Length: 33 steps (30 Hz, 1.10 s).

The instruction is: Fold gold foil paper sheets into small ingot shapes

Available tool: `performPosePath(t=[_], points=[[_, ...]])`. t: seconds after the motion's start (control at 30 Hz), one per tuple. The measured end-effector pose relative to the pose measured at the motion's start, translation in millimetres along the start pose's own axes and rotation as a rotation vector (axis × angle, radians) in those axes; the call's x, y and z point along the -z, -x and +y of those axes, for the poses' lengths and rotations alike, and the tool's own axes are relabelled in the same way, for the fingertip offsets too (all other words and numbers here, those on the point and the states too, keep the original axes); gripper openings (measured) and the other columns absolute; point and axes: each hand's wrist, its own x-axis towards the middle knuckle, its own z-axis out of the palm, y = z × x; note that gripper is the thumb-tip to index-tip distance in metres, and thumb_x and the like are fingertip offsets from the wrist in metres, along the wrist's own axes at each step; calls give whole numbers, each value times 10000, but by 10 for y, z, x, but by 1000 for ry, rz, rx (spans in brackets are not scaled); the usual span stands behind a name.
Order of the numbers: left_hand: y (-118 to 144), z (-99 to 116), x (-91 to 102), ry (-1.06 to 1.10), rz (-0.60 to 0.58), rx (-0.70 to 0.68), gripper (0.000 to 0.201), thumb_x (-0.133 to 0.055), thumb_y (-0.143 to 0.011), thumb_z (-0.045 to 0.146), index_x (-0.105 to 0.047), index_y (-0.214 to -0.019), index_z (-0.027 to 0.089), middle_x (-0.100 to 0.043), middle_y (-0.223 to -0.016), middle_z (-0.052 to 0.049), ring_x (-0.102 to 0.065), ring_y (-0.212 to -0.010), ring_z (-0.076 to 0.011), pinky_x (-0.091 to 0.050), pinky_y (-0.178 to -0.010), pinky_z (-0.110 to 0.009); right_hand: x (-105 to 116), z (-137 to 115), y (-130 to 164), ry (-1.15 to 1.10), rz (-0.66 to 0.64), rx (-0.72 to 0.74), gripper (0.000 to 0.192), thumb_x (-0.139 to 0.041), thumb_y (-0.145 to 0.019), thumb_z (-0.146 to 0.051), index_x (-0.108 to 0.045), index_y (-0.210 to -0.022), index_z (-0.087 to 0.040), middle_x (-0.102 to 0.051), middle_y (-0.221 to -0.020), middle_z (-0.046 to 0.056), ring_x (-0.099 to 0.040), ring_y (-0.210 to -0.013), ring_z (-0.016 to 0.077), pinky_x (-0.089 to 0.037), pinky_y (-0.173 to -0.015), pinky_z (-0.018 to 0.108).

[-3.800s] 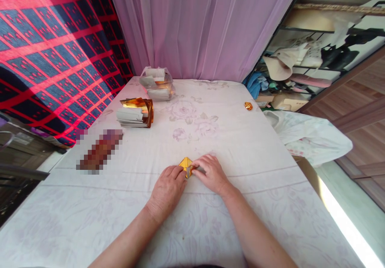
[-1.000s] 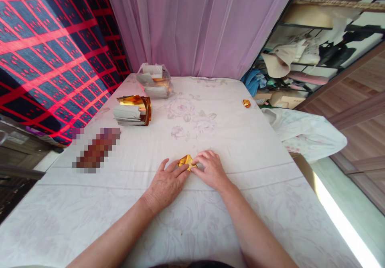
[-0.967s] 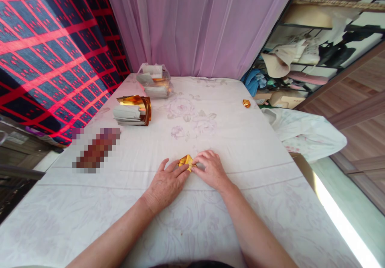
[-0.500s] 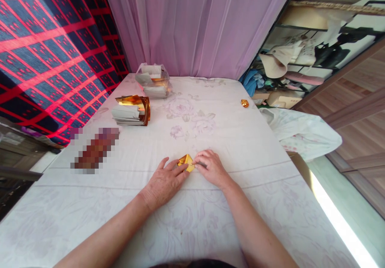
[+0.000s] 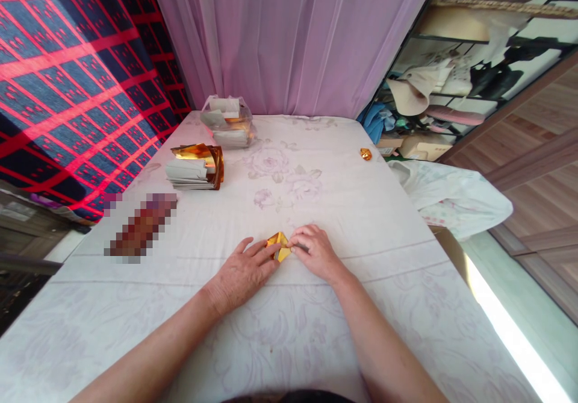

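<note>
Gold foil paper (image 5: 279, 246), partly folded, lies on the white bedsheet (image 5: 361, 210), pinched flat between fingertips of the left hand (image 5: 241, 272) and right hand (image 5: 316, 251). Behind, a clear plastic bag (image 5: 227, 121) holds paper stacks.

You are pressing a shiny gold folded paper (image 5: 279, 246) onto a white cloth (image 5: 361, 210) printed with pale mauve roses, while beyond that paper a gold-and-white stack of sheets (image 5: 194, 166) is lying, a lilac curtain (image 5: 289, 41) is hanging, and a red-and-navy grid blanket (image 5: 67, 78) is glowing.
</note>
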Motion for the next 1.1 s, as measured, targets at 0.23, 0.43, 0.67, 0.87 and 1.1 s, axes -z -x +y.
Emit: performPosePath(t=[0.23, 0.43, 0.67, 0.87, 1.1], points=[[-2, 15, -3, 55, 40, 43, 119, -557, -913, 181, -588, -1018, 229, -497, -1432, -106, -547, -1234, -215, -380, -1060, -472, 43, -115, 25, 53, -1, 33, 199, -598, -850, -93, -706, -855, -261, -668, -961, 13, -539, -960, 192, -371, -836, 357], [3, -9, -28, 383, 137, 180, 223, -518, -886, 135, -552, -1098, 196, -618, -1277, -103, -578, -1185, -199, -462, -1000, -418, 127, -285, 57, 126, -72, 62, 146, -643, -822, -142, -667, -936, -231, -664, -1018, 35, -530, -999, 226, -382, -860, 383], [-123, -94, -93, 442, 190, 204, 218, -535, -912, 163, -666, -1082, 199, -698, -1120, -68, -649, -1011, -198, -505, -918, -370, 117, -279, 81, 115, -76, 75, 196, -659, -801, -139, -658, -975, -229, -659, -1074, 42, -550, -1003, 216, -411, -870, 379], [-193, -159, -40, 354, 87, 154, 181, -550, -945, 247, -713, -1016, 209, -718, -1049, -56, -660, -942, -203, -513, -878, -369, 107, -240, 74, 79, -76, 76, 208, -650, -800, -150, -669, -986, -241, -662, -1070, 47, -561, -1003, 224, -424, -871, 388], [-184, -201, -25, 411, 101, 108, 227, -539, -956, 315, -709, -1083, 236, -705, -1113, -53, -649, -1011, -189, -500, -929, -346, 97, -227, 71, 66, -65, 97, 252, -625, -780, -118, -674, -994, -241, -655, -1058, 46, -556, -999, 222, -429, -876, 392]])
